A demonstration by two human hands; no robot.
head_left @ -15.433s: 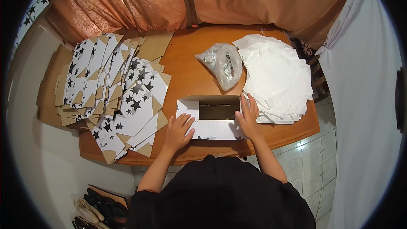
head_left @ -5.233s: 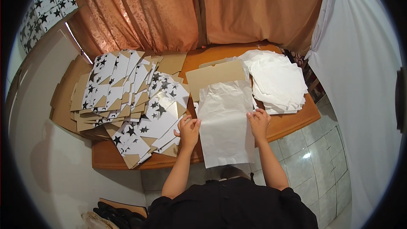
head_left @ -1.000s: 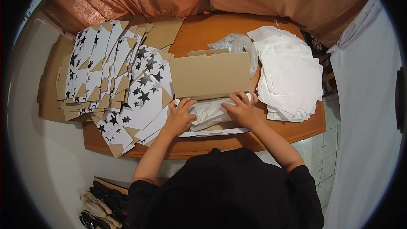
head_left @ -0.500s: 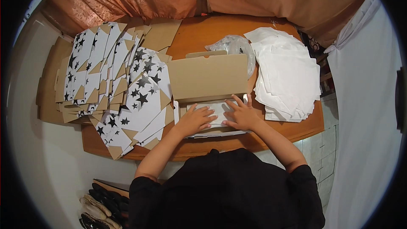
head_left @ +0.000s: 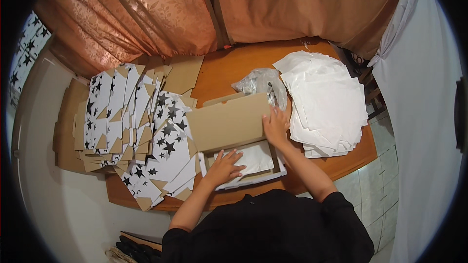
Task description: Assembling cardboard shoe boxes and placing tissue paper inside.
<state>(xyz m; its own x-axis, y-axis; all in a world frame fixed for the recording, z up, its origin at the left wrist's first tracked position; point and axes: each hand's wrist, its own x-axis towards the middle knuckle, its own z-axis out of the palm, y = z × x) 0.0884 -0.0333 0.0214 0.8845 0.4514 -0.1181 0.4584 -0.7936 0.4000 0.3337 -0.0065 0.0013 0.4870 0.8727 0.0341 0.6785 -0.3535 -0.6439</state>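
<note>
The open cardboard box (head_left: 257, 178) lies lengthways along the desk's (head_left: 214, 75) front edge, left hand (head_left: 225, 169) spread on its white paper (head_left: 259, 159), right hand (head_left: 276, 124) grasping the lid's (head_left: 226, 122) right end.

Box lid (head_left: 226, 122) matt cardbd; table (head_left: 219, 70) smooth wd; bag (head_left: 267, 79) plstc.

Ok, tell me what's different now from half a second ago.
The right hand has left the paper in the box and moved up to the right edge of the raised lid. The left hand stays on the paper, fingers spread. The star-patterned cardboard, plastic bag and white sheets lie as they were.
</note>
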